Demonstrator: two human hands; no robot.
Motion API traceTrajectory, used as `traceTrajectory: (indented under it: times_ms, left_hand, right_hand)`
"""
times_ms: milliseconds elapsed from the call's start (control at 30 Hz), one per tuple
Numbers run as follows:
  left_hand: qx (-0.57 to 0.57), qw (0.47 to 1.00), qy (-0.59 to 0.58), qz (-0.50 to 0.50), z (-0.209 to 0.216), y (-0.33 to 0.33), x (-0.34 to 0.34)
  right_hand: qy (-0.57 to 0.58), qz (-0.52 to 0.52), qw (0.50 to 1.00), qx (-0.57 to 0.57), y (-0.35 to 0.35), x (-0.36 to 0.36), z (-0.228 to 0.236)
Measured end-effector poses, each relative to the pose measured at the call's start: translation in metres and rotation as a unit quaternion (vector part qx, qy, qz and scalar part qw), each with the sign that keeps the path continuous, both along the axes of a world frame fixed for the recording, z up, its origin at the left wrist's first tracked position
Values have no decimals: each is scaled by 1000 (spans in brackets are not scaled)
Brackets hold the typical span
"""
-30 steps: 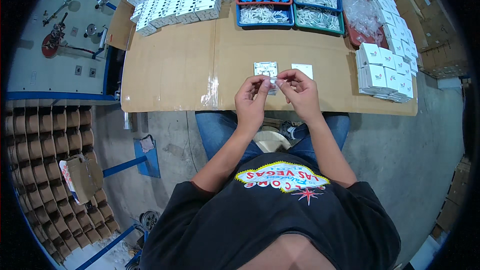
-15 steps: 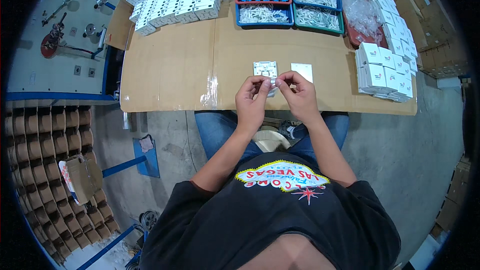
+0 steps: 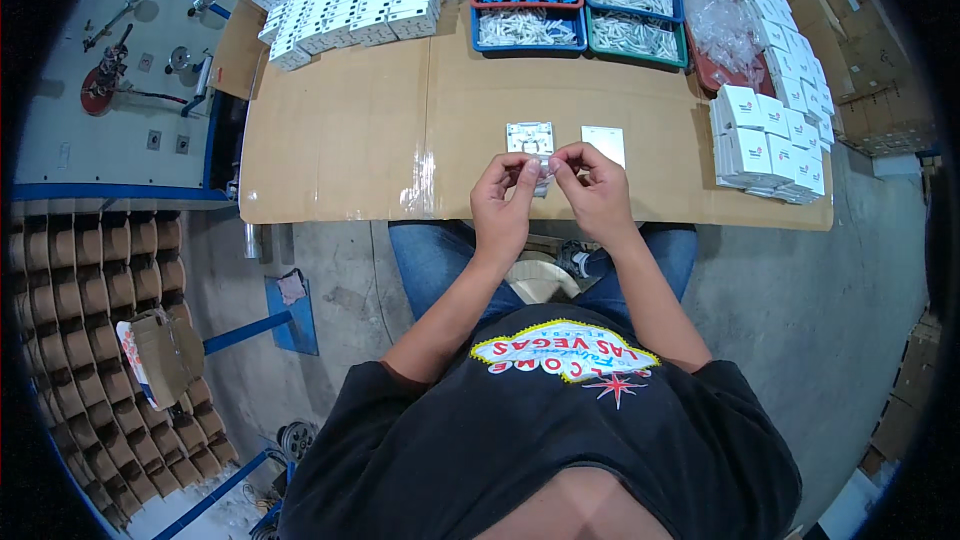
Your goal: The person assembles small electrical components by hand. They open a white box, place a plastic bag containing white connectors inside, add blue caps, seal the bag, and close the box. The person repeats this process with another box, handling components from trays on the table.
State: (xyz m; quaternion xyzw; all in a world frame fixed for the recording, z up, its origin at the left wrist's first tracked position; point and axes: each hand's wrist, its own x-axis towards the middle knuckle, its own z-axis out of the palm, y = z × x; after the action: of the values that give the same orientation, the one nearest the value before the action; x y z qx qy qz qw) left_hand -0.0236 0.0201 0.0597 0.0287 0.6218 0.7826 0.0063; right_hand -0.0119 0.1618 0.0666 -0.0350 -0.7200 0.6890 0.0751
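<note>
While left hand (image 3: pixel 503 208) and right hand (image 3: pixel 598 202) fingertip-pinch a small, whitish translucent piece (image 3: pixel 545 167), moulded white plate (image 3: pixel 529 136) shows on far side.

free room over cardboard (image 3: pixel 340 140) outside the left hand (image 3: pixel 503 202), trays (image 3: pixel 530 51) a barrier ahead

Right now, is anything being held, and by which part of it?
The left hand and right hand together pinch a small translucent piece, apparently one at each side; the exact gripped part is hidden.
</note>
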Motion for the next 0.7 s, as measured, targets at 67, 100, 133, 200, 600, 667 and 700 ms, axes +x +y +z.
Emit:
traceTrajectory:
  times_ms: [67,100,133,200,600,667,700]
  left_hand:
    - [1,1000,4,2,4,1,0]
    - [-2,1000,9,4,6,0,0]
    - [-5,1000,14,6,7,0,0]
    - [4,1000,7,5,7,-3,-1]
    - [8,1000,11,25,-7,-5,1]
    - [20,1000,6,21,-4,-5,1]
    - [27,1000,2,13,0,-5,1]
  right_hand:
    - [-3,6,1000,0,2,-1,1]
    - [-5,10,1000,0,3,-1,2]
    - [-5,13,1000,5,4,-1,2]
    - [-5,20,1000,15,5,-1,2]
    - [-27,41,999,3,0,2,1]
    - [-24,39,999,5,-1,2,0]
    - [-23,38,999,6,-1,2,0]
